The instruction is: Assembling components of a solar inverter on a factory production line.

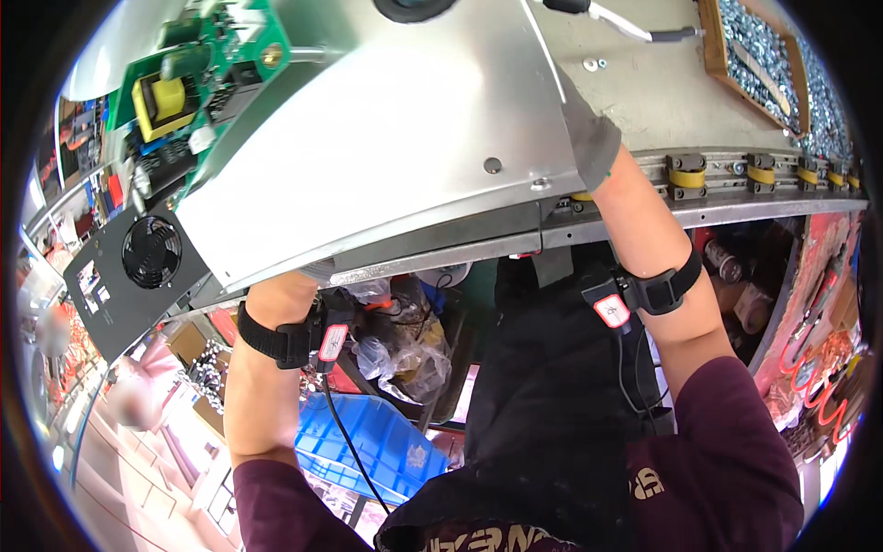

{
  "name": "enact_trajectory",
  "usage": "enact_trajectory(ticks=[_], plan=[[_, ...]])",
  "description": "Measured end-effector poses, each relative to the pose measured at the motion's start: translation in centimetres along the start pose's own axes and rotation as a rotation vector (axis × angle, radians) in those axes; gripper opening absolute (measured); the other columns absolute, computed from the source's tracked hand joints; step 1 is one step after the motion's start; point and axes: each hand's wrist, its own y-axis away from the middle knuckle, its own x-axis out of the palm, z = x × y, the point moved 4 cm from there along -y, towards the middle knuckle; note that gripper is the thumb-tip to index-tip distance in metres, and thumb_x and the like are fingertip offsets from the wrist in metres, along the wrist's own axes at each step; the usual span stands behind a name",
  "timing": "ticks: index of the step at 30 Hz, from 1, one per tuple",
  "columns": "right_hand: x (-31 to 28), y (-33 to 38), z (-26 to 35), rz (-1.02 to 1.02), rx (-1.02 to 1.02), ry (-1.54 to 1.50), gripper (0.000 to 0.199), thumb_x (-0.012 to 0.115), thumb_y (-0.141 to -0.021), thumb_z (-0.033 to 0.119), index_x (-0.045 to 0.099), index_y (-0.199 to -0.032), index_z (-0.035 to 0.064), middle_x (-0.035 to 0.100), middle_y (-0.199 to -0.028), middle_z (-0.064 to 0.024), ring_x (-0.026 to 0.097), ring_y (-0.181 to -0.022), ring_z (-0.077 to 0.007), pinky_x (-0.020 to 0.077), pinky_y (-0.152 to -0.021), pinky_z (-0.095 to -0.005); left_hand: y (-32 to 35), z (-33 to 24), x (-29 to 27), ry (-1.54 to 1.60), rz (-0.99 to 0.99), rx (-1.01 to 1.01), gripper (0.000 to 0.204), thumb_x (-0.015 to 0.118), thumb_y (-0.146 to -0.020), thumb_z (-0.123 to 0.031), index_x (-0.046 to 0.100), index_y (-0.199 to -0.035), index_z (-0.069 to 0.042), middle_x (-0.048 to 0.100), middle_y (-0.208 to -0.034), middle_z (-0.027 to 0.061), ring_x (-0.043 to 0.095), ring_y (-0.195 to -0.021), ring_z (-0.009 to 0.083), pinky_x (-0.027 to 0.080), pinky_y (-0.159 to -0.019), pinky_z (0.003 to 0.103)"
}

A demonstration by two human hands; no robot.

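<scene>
A large shiny sheet-metal panel fills the upper middle, curved by the lens. A green circuit board with a yellow-wrapped transformer stands along its left side. Below that is a dark end plate with a black fan. My left hand reaches under the panel's near edge; only a bit of grey glove shows. At the panel's right edge, my right hand is mostly hidden behind the metal, with its grey glove cuff showing. The fingers of both hands are out of sight, so their grip cannot be seen.
Yellow rollers line the metal rail at the bench edge. A wooden tray of screws sits far right, near loose washers and a white cable. Below are a blue crate and plastic bags.
</scene>
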Motion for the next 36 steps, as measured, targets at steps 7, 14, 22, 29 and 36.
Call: enact_trajectory(ticks=[7,14,22,29,36], plan=[[0.5,0.3,-0.2,0.061,0.144,0.111,0.014,0.053,-0.074,0.010,0.066,-0.075,0.0059,0.060,-0.062,-0.0139,0.058,-0.060,-0.0314,0.0472,-0.062,-0.0405,-0.9,0.5,0.8,0.023,0.057,0.069,0.035,0.064,-0.078,-0.024,0.061,-0.107,-0.004,0.063,-0.098,0.0138,0.061,-0.086,0.0308,0.048,-0.075,0.036],[-0.7,-0.9,-2.4,0.267,0.179,-0.257,0.014,0.053,-0.078,0.009,0.066,-0.082,0.0063,0.063,-0.068,-0.0140,0.061,-0.066,-0.0309,0.0485,-0.067,-0.0402,-2.9,1.6,0.9,0.044,0.090,0.151,0.034,0.062,-0.079,-0.022,0.060,-0.108,-0.004,0.063,-0.099,0.0134,0.061,-0.088,0.0304,0.048,-0.077,0.036],[0.1,-3.1,-4.1,0.825,-0.239,0.168,0.022,0.057,-0.082,0.016,0.060,-0.098,0.0017,0.062,-0.086,-0.0137,0.060,-0.075,-0.0248,0.0485,-0.068,-0.0345,-2.9,1.6,0.8,0.086,0.124,0.189,0.034,0.061,-0.079,-0.021,0.060,-0.109,-0.004,0.063,-0.101,0.0129,0.060,-0.089,0.0299,0.048,-0.079,0.036],[0.1,-4.4,-4.7,0.916,-0.122,0.147,0.019,0.057,-0.081,0.015,0.062,-0.096,0.0035,0.063,-0.085,-0.0138,0.061,-0.075,-0.0266,0.0487,-0.069,-0.0359,-3.4,1.3,1.6,0.105,0.148,0.194,0.034,0.059,-0.080,-0.020,0.059,-0.110,-0.004,0.063,-0.102,0.0124,0.060,-0.091,0.0294,0.047,-0.081,0.037],[-0.4,-4.6,-4.6,0.922,-0.074,0.147,0.017,0.057,-0.080,0.014,0.063,-0.094,0.0053,0.063,-0.084,-0.0139,0.061,-0.075,-0.0284,0.0489,-0.069,-0.0373,-2.9,0.8,0.6,0.124,0.184,0.197,0.034,0.058,-0.080,-0.018,0.059,-0.111,-0.004,0.063,-0.103,0.0120,0.060,-0.093,0.0290,0.047,-0.083,0.037]])
